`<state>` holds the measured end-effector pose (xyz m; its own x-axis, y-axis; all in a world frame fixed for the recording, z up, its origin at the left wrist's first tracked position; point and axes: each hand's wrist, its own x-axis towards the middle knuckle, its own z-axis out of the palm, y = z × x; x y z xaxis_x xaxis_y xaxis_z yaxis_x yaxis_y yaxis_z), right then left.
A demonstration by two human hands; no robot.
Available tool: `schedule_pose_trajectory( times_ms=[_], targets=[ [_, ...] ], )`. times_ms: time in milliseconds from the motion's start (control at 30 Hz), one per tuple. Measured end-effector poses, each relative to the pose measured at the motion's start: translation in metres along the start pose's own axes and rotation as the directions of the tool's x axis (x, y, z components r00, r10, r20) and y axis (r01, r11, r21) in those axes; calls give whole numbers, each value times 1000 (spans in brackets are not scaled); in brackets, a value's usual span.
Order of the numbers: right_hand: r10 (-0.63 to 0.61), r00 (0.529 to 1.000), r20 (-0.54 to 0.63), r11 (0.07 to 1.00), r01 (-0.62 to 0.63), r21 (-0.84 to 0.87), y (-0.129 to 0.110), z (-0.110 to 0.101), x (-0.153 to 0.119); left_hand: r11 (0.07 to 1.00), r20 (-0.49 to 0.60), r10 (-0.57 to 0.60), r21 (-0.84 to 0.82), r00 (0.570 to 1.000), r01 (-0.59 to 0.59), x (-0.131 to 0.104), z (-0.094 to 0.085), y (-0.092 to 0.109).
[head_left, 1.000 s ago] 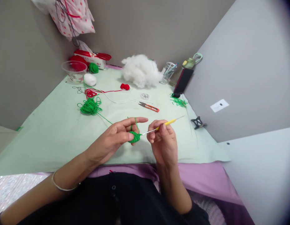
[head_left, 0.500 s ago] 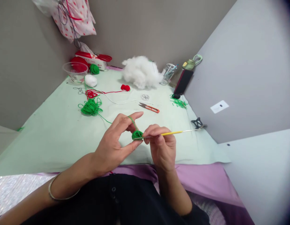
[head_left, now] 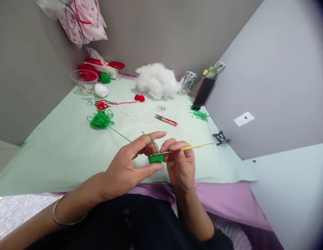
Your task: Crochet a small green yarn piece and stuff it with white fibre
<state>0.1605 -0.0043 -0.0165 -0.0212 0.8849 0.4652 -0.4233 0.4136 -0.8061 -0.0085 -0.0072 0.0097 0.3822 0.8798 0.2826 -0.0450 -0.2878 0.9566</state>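
1. Pale green tabletop [head_left: 59,146]: carries the orange-handled snips [head_left: 166,120], the landmark here.
2. White fluff [head_left: 157,80]: beyond the snips.
3. Left hand [head_left: 128,161]: nearer the body than the snips; its grip is curved partly closed around the green crocheted piece, thumb beneath; the raised index finger bears a yarn strand [head_left: 153,141].
4. Right hand [head_left: 180,165]: also nearer than the snips; its grip is pinched closed on the hook.
5. Green yarn heap [head_left: 101,119]: left of the snips.
6. Yellow-handled hook [head_left: 192,147]: nearer than the snips; its tip meets the piece's upper edge.
7. Green crocheted piece [head_left: 156,159]: nearer than the snips; at the left fingertips, just beside the right ones.
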Motion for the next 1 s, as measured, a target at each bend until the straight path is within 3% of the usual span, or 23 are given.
schedule_pose_trajectory(
  times_ms=[200, 467, 633, 767, 1000],
  targets=[
    [-141, 990, -17, 964, 133, -232, 0, -1, -6, 977, 100, -120, -167, 988, 136, 2, -3, -4],
    [14, 997, -82, 999, -17, -32, -6, 0, 1, 936, 145, -215, -251, 966, 246, 5, -8, 2],
    [2, 994, -105, 986, -19, -168, -7, -2, 0, 953, 98, -206, -208, 974, 222, 6, -7, 3],
    [-20, 999, -49, 981, 10, -195, -11, -5, -1, 973, 75, -180, -132, 981, 188, 5, -7, 1],
    [-144, 989, 46, 927, 151, -344, -16, -6, -5, 990, 37, -139, -21, 990, 140, 5, -8, 2]
  ],
)
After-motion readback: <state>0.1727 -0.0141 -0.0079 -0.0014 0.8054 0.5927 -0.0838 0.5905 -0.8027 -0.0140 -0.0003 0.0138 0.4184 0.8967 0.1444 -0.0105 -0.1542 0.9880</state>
